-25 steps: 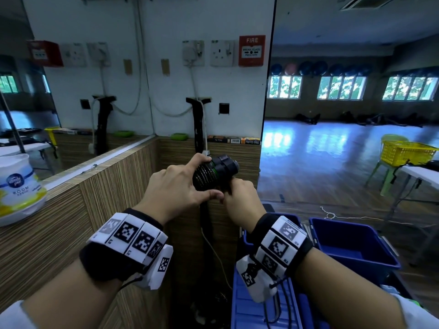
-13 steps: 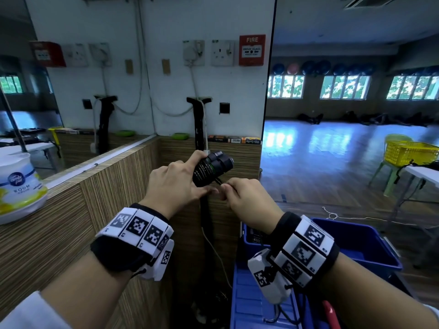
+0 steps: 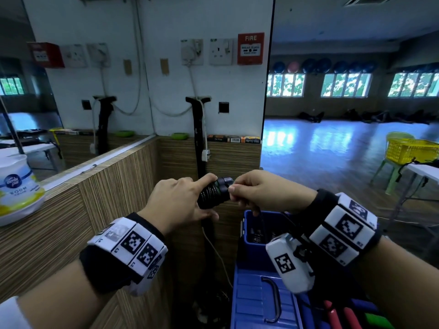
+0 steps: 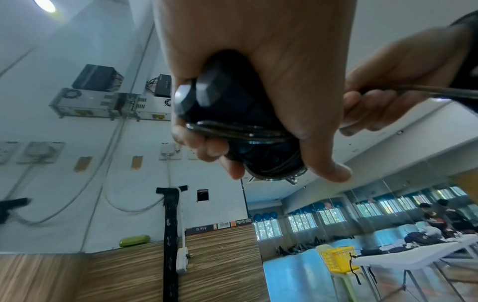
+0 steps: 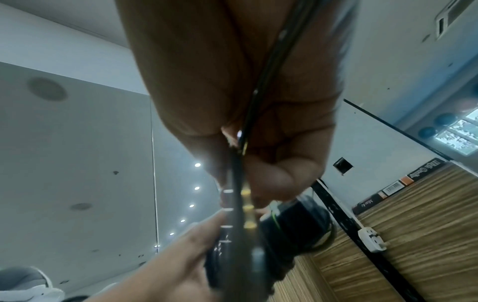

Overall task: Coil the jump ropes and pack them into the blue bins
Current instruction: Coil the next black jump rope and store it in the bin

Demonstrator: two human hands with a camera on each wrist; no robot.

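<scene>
My left hand (image 3: pixel 183 200) grips a pair of black jump rope handles (image 3: pixel 213 192) with dark cord wound round them, held at chest height; the left wrist view shows its fingers and thumb curled round the bundle (image 4: pixel 232 114). My right hand (image 3: pixel 259 189) pinches the loose end of the cord (image 5: pixel 254 98) right beside the handles' tip, and the cord runs back through its fist. Below the hands stands a blue bin (image 3: pixel 249 224) holding dark coiled ropes. A closed blue bin lid (image 3: pixel 251 302) with a metal handle lies nearer to me.
A wood-grain ledge (image 3: pixel 71 210) runs along my left with a white air-freshener tub (image 3: pixel 16 188) on it. A mirror wall, sockets and a hanging power strip (image 3: pixel 205 155) are ahead. A yellow basket (image 3: pixel 411 149) sits on a green chair at the right. Red and green handles (image 3: pixel 349 317) lie bottom right.
The handle bundle has dropped lower and tilted flatter. My right hand moved from under it to its right tip, still holding the cord. The view tipped down toward the bin.
</scene>
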